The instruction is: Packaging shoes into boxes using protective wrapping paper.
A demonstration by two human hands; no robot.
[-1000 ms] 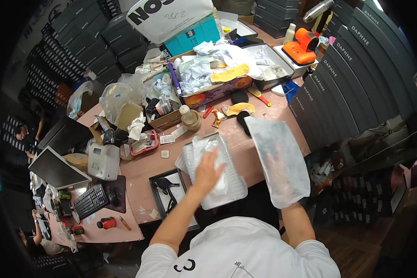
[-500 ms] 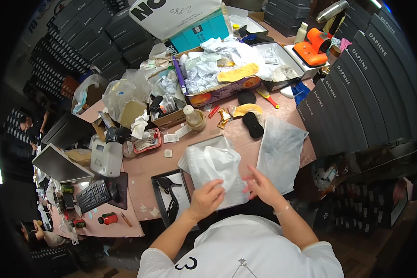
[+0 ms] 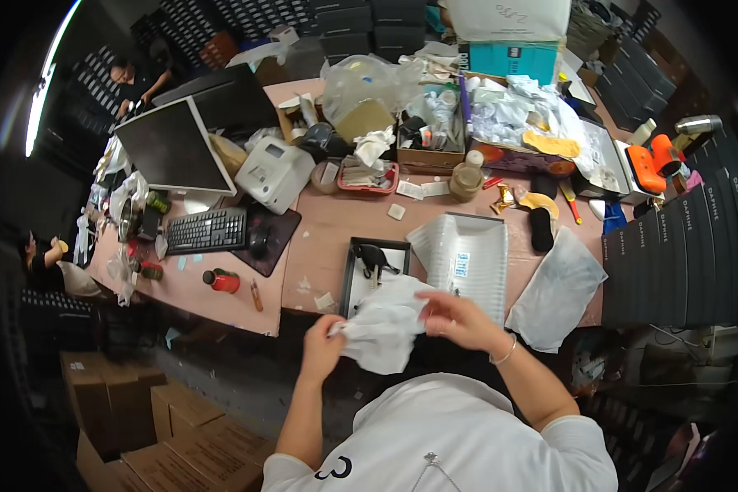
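Note:
My left hand pinches one side of a crumpled sheet of white tissue paper. At the paper's other side, my right hand has its fingers closed on the edge. The sheet hangs between them over the table's near edge. Behind it sits a shallow dark box with a black strappy sandal inside; the paper covers its near part. Just right of that stands an open box lined with white ribbed paper and bearing a printed label. A flat white sheet lies farther right.
A spray bottle, a black sponge and a red tray are farther back. Left are a keyboard, a monitor and a red-capped jar. Stacked dark shoeboxes flank the right.
My hands have lifted the white tissue paper from the lined box and brought it left, partly over the sandal box. The lined box's inside now shows. The view has swung left.

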